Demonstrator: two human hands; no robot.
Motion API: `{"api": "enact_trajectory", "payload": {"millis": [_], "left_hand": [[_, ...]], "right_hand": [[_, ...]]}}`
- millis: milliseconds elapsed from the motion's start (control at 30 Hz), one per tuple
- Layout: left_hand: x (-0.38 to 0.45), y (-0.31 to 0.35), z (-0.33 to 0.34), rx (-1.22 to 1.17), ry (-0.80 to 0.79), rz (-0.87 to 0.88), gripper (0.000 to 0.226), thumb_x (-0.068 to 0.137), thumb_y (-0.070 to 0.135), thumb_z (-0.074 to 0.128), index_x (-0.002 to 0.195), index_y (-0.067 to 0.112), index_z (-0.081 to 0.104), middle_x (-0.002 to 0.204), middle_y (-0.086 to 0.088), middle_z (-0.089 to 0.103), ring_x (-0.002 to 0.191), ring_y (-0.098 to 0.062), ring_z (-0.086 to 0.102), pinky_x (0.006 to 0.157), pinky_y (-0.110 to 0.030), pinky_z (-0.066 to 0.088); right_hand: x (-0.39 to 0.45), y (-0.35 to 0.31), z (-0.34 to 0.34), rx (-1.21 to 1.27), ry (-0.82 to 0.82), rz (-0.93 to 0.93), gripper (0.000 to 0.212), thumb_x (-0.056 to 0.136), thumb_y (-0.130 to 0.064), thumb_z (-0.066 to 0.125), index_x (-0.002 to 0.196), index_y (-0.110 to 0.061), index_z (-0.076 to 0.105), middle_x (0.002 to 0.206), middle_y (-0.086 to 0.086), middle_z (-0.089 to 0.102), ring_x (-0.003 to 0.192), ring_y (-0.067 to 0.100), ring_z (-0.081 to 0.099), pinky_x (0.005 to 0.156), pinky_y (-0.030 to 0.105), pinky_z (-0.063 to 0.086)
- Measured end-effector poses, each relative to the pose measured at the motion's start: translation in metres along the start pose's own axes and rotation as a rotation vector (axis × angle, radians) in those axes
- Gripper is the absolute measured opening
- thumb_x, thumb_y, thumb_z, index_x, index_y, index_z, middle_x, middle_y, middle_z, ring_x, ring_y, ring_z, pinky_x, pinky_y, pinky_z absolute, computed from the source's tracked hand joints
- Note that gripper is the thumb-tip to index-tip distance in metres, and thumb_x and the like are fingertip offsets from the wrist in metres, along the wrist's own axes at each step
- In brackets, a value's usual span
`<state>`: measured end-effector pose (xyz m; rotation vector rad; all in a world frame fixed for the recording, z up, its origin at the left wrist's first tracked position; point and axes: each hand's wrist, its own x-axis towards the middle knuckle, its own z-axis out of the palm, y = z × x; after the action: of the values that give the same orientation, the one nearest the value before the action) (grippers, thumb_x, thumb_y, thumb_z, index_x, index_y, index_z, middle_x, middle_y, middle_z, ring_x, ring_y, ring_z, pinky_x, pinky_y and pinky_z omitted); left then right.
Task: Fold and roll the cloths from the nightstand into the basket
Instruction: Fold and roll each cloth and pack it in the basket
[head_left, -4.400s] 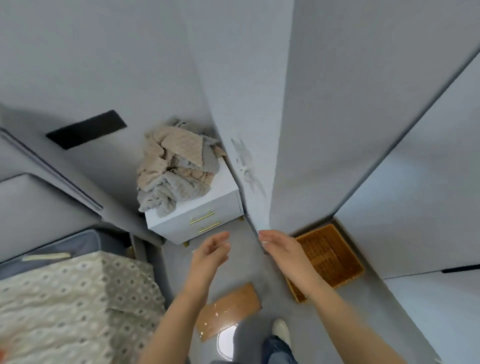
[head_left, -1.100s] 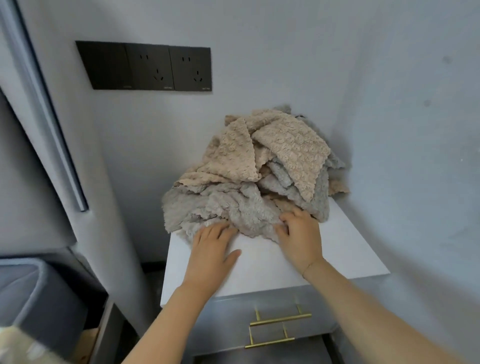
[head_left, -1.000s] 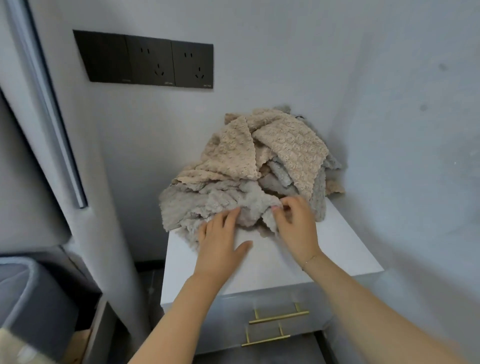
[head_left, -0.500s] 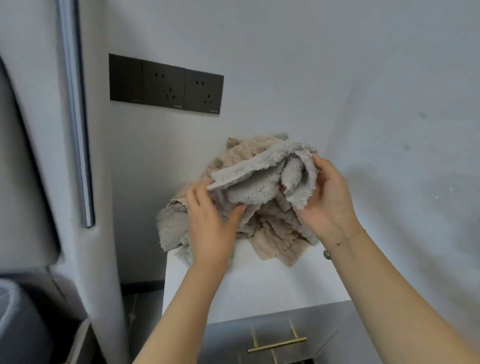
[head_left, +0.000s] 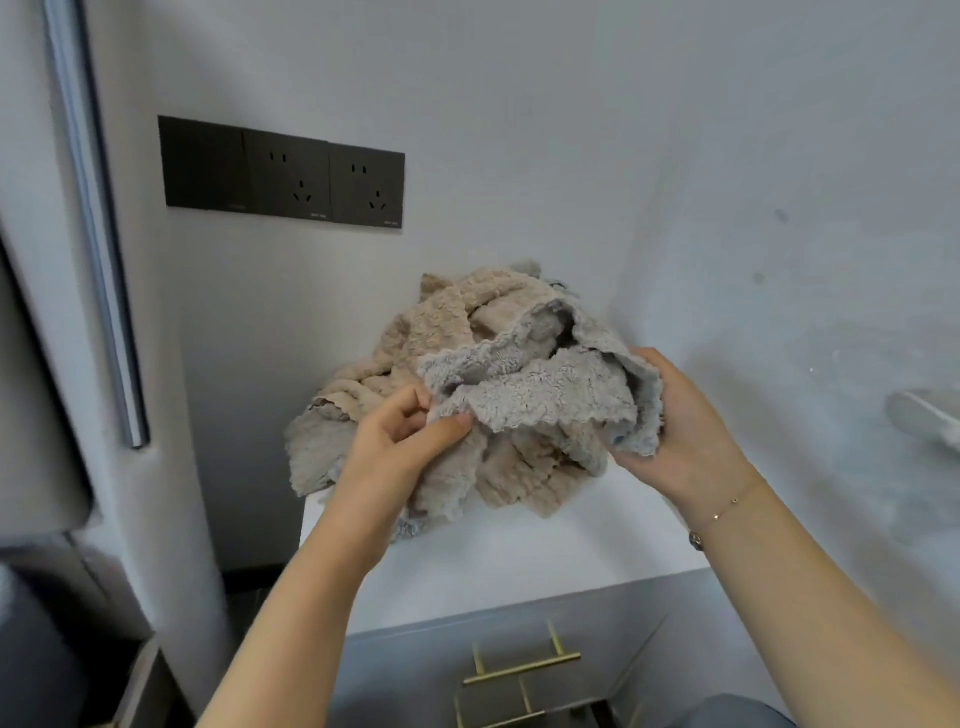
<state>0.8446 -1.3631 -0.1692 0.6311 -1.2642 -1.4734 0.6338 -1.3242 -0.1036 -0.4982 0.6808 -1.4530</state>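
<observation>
Fingers first: your left hand (head_left: 402, 441) pinches the near edge of the grey cloth (head_left: 535, 395) between thumb and curled fingers, and your right hand (head_left: 680, 426) cups the bunched far end, its fingers curled behind the fabric with the thumb under it. Between your two hands the cloth sags in loose folds, held just above the pile of cloths (head_left: 431, 374) that rests behind and below your fingers on the nightstand (head_left: 519, 561). The basket is out of view.

Expect the cloth to be light, soft and floppy, with a fluffy nap that grips well, so slipping is unlikely. It has no stiffness, so it will only lie flat if you hold it by two corners of one edge. You probably need to walk your right fingers along the scalloped hem to find a corner. Beige cloths hang just below your left fingers and may drag along; lift clear of them before spreading it out.
</observation>
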Motion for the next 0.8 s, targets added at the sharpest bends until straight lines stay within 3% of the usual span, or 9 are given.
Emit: {"api": "enact_trajectory", "payload": {"millis": [33,133,167,233,333,400,533,667,800], "left_hand": [[0.000,0.000,0.004,-0.014,0.020,-0.040,0.044,0.073,0.015,0.077,0.102,-0.007,0.052,0.092,-0.023,0.065,0.084,-0.029,0.062,0.077,-0.040,0.051],[0.001,-0.011,0.007,0.045,0.070,-0.244,0.041,0.074,0.011,0.077,0.105,0.008,0.051,0.104,-0.015,0.070,0.086,-0.024,0.069,0.074,-0.033,0.056],[0.001,-0.020,0.006,0.127,0.082,-0.313,0.049,0.073,0.012,0.080,0.112,0.014,0.051,0.109,-0.012,0.068,0.092,-0.023,0.068,0.079,-0.034,0.056],[0.001,-0.034,0.006,0.315,0.071,-0.414,0.061,0.072,0.017,0.082,0.122,0.019,0.047,0.113,-0.005,0.064,0.097,-0.018,0.064,0.082,-0.032,0.053],[0.000,-0.048,0.021,0.484,0.004,-0.529,0.036,0.081,0.037,0.072,0.106,0.020,0.053,0.108,0.007,0.059,0.093,-0.010,0.057,0.079,-0.024,0.048],[0.002,-0.055,0.031,0.490,0.047,-0.544,0.020,0.088,0.044,0.062,0.083,0.026,0.054,0.084,0.015,0.054,0.074,-0.002,0.052,0.063,-0.015,0.040],[0.015,-0.073,0.029,0.738,0.109,-0.300,0.041,0.095,0.034,0.056,0.061,0.014,0.042,0.045,0.010,0.031,0.041,-0.006,0.028,0.047,-0.021,0.024],[0.024,-0.065,0.023,0.748,0.221,-0.110,0.041,0.092,0.029,0.059,0.059,0.005,0.052,0.054,0.003,0.042,0.050,-0.010,0.036,0.055,-0.026,0.028],[0.032,-0.037,0.024,0.267,0.295,-0.222,0.019,0.096,0.023,0.054,0.084,0.010,0.059,0.058,0.000,0.059,0.054,-0.011,0.057,0.056,-0.026,0.044]], "right_hand": [[0.002,-0.004,-0.007,0.014,0.007,0.081,0.009,0.080,-0.007,0.064,0.076,-0.003,0.071,0.072,0.009,0.070,0.055,0.018,0.069,0.034,0.022,0.047],[0.020,-0.002,-0.043,0.080,0.169,0.154,0.072,0.038,0.015,0.085,0.102,-0.007,0.065,0.088,0.011,0.069,0.062,0.022,0.070,0.035,0.026,0.049],[0.023,0.002,-0.052,0.049,0.207,0.187,0.065,0.046,0.013,0.083,0.104,-0.007,0.062,0.090,0.010,0.068,0.065,0.022,0.070,0.037,0.028,0.052],[0.029,0.017,-0.068,-0.096,0.332,0.243,0.022,0.077,-0.007,0.068,0.098,-0.003,0.062,0.084,0.013,0.068,0.065,0.023,0.069,0.045,0.033,0.057],[0.035,0.044,-0.103,-0.311,0.429,0.279,0.026,0.086,-0.031,0.066,0.100,-0.010,0.060,0.094,0.014,0.066,0.075,0.026,0.067,0.059,0.035,0.060],[0.035,0.057,-0.120,-0.433,0.435,0.232,0.024,0.085,-0.024,0.070,0.101,-0.010,0.061,0.092,0.012,0.065,0.074,0.023,0.064,0.058,0.032,0.059],[0.039,0.057,-0.134,-0.527,0.471,0.020,0.007,0.088,-0.007,0.064,0.094,-0.004,0.062,0.068,0.011,0.059,0.048,0.013,0.054,0.042,0.023,0.049],[0.039,0.042,-0.136,-0.486,0.522,-0.191,0.010,0.093,-0.010,0.058,0.085,-0.012,0.064,0.068,0.002,0.054,0.052,0.010,0.050,0.041,0.020,0.040],[0.037,0.030,-0.130,-0.188,0.329,-0.242,0.013,0.096,-0.012,0.052,0.103,-0.011,0.062,0.089,0.004,0.067,0.078,0.014,0.065,0.061,0.025,0.056]]}}
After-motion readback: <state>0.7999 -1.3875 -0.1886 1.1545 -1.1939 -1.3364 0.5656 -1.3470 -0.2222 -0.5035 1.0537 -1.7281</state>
